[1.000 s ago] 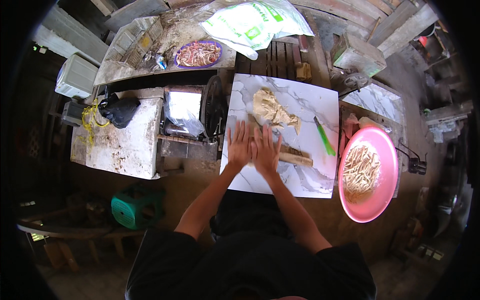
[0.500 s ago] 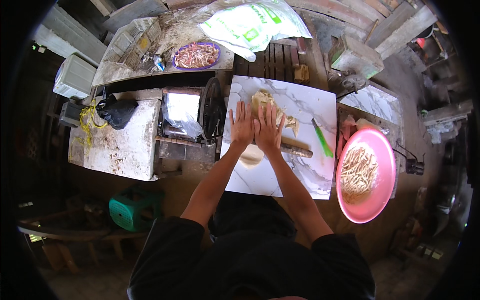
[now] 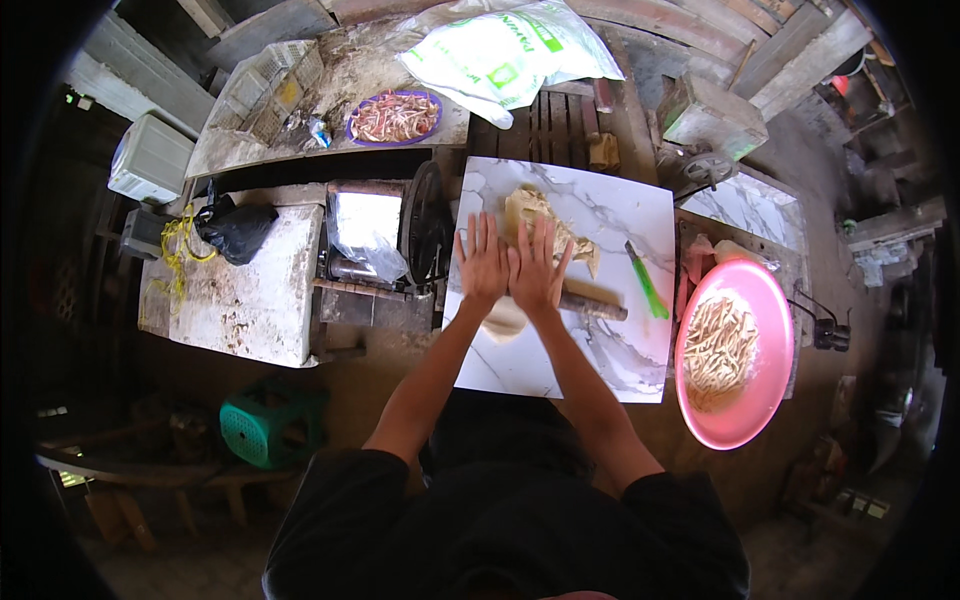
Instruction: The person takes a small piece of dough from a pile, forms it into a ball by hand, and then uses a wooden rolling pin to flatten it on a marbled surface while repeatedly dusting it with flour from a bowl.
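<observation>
the left hand [image 3: 484, 266] and the right hand [image 3: 537, 272] lie flat and side by side, fingers spread and pointing away from the body, palms pressed down on a wooden rolling pin [image 3: 590, 303] whose free end sticks out to the right of the right hand. neither grip is closed around anything: both hands are open, palms on the pin. under the pin a flat piece of pale dough [image 3: 503, 320] shows just below the wrists, touching the pin. a larger, rough lump of dough [image 3: 535, 212] sits just beyond the fingertips, toward the far edge. all of this rests on a white marble-patterned slab [image 3: 600, 370] that serves as the tabletop.

to the right on the same slab lies a green-handled knife [image 3: 646, 281], apart from the pin. beyond the slab's right edge is a round pink tray [image 3: 745, 410] carrying pale cut dough strips [image 3: 718, 347]. left of the slab stands a metal roller machine [image 3: 372, 240] with a dark wheel, and further left a worn white tabletop [image 3: 245, 300] with a black plastic bag [image 3: 233, 228]. at the far side a purple plate [image 3: 395, 117] holds reddish strips, beside a white and green sack [image 3: 510, 52]. a green plastic stool [image 3: 270, 422] stands on the floor at lower left.
</observation>
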`<action>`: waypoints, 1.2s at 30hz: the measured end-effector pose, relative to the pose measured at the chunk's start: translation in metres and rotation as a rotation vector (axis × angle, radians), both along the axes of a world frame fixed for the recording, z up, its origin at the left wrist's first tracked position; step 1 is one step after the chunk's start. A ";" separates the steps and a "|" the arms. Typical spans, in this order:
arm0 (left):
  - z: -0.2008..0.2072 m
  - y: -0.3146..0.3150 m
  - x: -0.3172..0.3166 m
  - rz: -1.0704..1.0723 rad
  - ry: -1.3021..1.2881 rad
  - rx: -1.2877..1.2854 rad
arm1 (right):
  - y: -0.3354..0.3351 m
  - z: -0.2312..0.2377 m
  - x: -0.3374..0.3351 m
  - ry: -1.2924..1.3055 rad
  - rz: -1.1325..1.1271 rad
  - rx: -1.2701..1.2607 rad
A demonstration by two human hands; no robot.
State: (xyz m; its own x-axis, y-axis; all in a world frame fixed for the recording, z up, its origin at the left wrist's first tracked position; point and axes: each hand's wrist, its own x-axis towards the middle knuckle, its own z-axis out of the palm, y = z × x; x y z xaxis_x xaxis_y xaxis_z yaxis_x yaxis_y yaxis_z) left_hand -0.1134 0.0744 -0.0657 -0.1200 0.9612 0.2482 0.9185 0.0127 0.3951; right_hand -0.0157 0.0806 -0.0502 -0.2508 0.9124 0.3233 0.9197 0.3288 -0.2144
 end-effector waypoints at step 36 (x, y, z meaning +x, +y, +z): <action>-0.002 -0.090 -0.004 -0.061 -0.116 -0.030 | -0.090 -0.011 0.003 -0.001 0.062 -0.137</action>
State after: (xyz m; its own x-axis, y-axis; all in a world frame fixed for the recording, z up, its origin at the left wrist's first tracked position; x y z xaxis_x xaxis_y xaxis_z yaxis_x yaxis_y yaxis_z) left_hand -0.1177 -0.0156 -0.0676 -0.0878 0.9744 0.2069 0.8660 -0.0280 0.4993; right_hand -0.0124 -0.0095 -0.0611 -0.3085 0.9307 0.1963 0.8989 0.3528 -0.2600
